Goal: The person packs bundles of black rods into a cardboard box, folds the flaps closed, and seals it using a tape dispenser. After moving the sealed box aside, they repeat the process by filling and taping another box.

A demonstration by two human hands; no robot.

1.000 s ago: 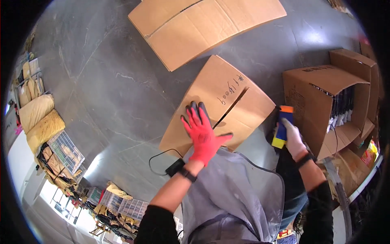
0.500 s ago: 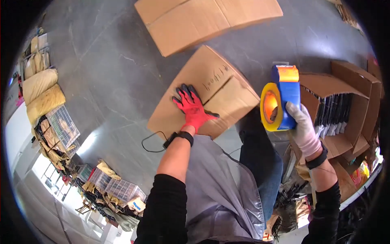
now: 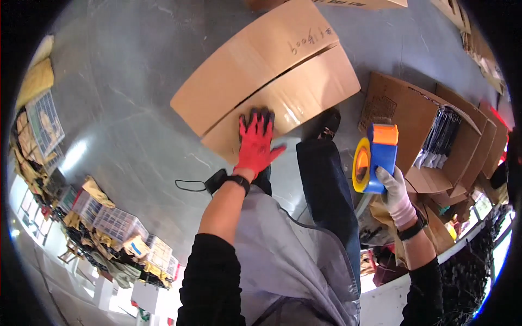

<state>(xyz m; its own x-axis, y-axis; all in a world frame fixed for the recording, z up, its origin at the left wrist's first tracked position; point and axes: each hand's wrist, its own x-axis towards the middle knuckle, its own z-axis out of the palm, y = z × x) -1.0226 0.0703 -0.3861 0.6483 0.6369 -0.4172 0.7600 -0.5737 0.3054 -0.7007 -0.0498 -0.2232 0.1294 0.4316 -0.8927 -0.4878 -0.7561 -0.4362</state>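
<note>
A brown cardboard carton (image 3: 255,57) lies on the floor ahead of me, its two top flaps folded down with a dark gap along the seam between them. Handwriting marks the far flap. My left hand (image 3: 255,136), in a red glove with dark fingertips, lies spread on the near flap. Off to the right, my right hand (image 3: 395,195), in a whitish glove, grips a blue tape dispenser (image 3: 385,160) with a yellow-rimmed roll and an orange part on top. The dispenser is held apart from the carton. Some of the right fingers are hidden behind it.
An open carton (image 3: 402,108) with dark packed items (image 3: 439,136) stands at the right, other cardboard beside it. Another carton (image 3: 375,2) is at the far edge. Wire crates (image 3: 117,223) and yellowish cloth (image 3: 38,81) line the left. My leg (image 3: 326,185) is close to the near carton.
The near carton now appears farther up and turned, its seam running more across the view. My left hand has shifted to the near flap; the dispenser sits slightly lower.
</note>
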